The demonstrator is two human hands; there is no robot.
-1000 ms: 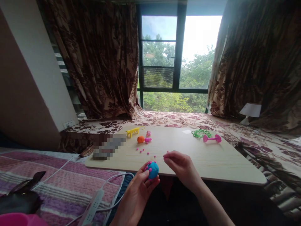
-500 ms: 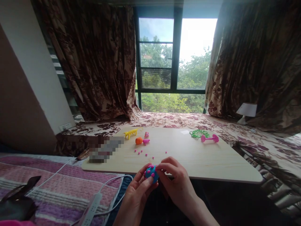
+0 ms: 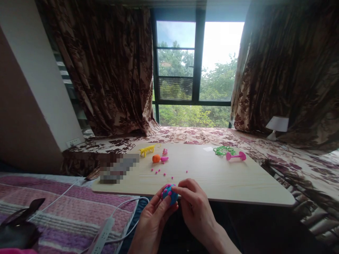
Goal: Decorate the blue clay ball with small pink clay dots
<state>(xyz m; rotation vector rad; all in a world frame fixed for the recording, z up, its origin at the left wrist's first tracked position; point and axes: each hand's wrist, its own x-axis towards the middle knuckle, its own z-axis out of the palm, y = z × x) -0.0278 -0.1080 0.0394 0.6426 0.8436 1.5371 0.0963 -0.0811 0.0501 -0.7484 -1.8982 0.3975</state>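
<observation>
Blue ball (image 3: 173, 199) sits in our left hand (image 3: 150, 220), fingers curled round it, near the table (image 3: 230, 183); our right hand (image 3: 197, 208), half-curled, touches it (holding anything? we cannot tell). Pressing hard could flatten its pink dots (image 3: 170, 193).

- There were two hands (image 3: 196, 209) and one blue ball (image 3: 173, 199).
- Six loose pink bits (image 3: 164, 174) lay on one table (image 3: 212, 180).
- One yellow animal figure (image 3: 147, 150) and one orange lump (image 3: 156, 158) were visible.
</observation>
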